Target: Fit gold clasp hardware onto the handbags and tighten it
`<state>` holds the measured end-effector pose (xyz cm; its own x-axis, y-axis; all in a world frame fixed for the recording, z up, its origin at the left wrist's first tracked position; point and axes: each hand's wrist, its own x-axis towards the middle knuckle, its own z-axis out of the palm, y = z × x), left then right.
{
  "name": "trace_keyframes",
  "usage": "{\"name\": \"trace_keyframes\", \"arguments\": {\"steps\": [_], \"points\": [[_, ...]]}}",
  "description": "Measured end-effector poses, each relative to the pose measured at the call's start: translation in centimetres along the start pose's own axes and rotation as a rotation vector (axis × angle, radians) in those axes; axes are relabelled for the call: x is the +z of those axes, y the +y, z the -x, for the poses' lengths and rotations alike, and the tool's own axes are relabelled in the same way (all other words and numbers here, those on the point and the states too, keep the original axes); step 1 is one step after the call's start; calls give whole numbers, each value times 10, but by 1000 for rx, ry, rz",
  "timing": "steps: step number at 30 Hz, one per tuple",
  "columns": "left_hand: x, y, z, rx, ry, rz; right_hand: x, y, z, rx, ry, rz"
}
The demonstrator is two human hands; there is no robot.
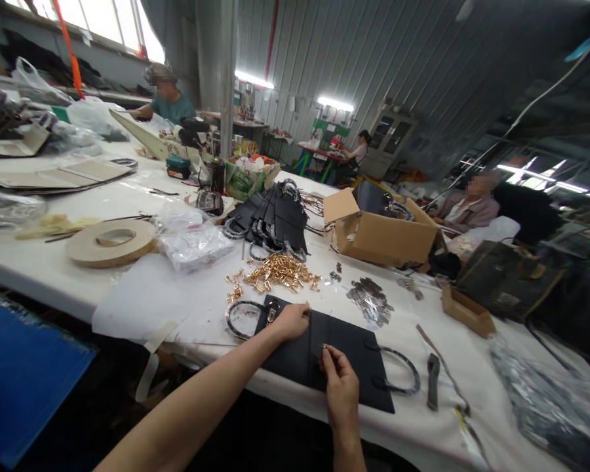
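The black bag (351,335) lies flat on the near edge of the worktop (408,314), its long axis running from far left to near right, with one handle (236,320) looping off the left end and another (402,371) off the right. The right grip (341,383) is over the bag's near side around mid-length, thumb and fingertips pinched narrow on a small thin piece (320,348) too tiny to identify. The left grip (292,321) rests farther away and to the left, fingers curled on the bag; whether they hold anything, I cannot tell. The left forearm crosses the bag's near edge, close to a gold clasp (272,309). Just beyond the bag's left half sits a heap of gold fittings (285,272), nearer the left grip; dark flat pieces (370,300) lie beyond its right half, and a dark strap (432,381) beside the right handle.
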<state>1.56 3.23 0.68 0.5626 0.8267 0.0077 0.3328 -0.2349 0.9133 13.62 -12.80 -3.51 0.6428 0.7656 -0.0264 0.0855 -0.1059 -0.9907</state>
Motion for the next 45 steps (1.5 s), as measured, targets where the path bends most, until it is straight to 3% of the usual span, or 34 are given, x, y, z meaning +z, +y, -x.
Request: {"name": "trace_keyframes", "arguments": {"steps": [3, 7, 10, 12, 15, 19, 22, 28, 35, 41, 45], "points": [[-9, -2, -15, -44, 90, 57, -4, 8, -1, 39, 14, -56], [-38, 3, -3, -71, 127, 141, -5, 14, -4, 118, 40, -221], [-67, 5, 28, -77, 182, 275, -4, 10, -3, 120, 29, -217], [-83, 2, 59, -81, 295, 427, 1, 0, 3, 77, -15, -125], [-95, -9, 110, -146, 413, 463, 16, -21, 14, -41, -192, -1], [-90, -25, 163, -301, 411, 300, 45, -39, 22, -211, -469, 53], [-79, -32, 178, -414, 352, 383, 60, -38, 22, -290, -525, 123], [-68, -32, 172, -553, 342, 698, 68, -27, 21, -358, -518, 205], [-63, -31, 156, -670, 507, 842, 74, -25, 25, -477, -490, 223], [-54, -35, 140, -650, 600, 809, 76, -23, 27, -533, -467, 266], [-46, -28, 153, -569, 629, 772, 75, -23, 27, -508, -462, 285]]}}
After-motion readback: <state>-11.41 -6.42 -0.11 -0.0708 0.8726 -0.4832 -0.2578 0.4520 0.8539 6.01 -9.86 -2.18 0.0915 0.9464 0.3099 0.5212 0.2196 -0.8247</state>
